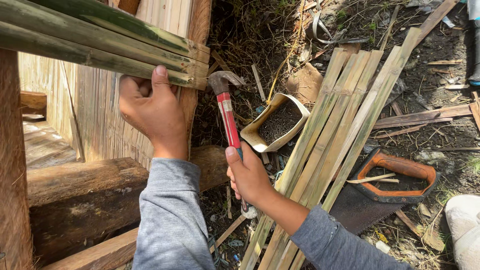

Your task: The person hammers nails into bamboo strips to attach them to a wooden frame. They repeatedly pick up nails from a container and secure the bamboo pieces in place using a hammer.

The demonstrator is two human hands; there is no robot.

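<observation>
Left hand raised at upper left, fingers curled up against the underside of the green bamboo slats, thumb pointing upward onto the lowest slat near its cut end; pressing rather than wrapped fully round. Grey sleeve running down from the wrist toward the near edge.

Right hand lower and to the right, closed tight round the red handle of a claw hammer. Hammer standing nearly upright, steel head at the top, just right of the slat ends and close to them; touching or not, cannot tell. Butt of the handle poking out below the fist.

Behind the left hand, a wall of pale vertical bamboo strips and a rough wooden post. Below, a heavy timber beam lying across.

On the ground to the right, a bundle of long split bamboo strips lying slantwise from far right to near centre. Between hammer and bundle, a cut-open plastic container filled with small dark nails. Further right, a handsaw with orange handle resting on the dirt, its blade tucked beside the bundle. Scattered wood offcuts and litter across the far right ground.
</observation>
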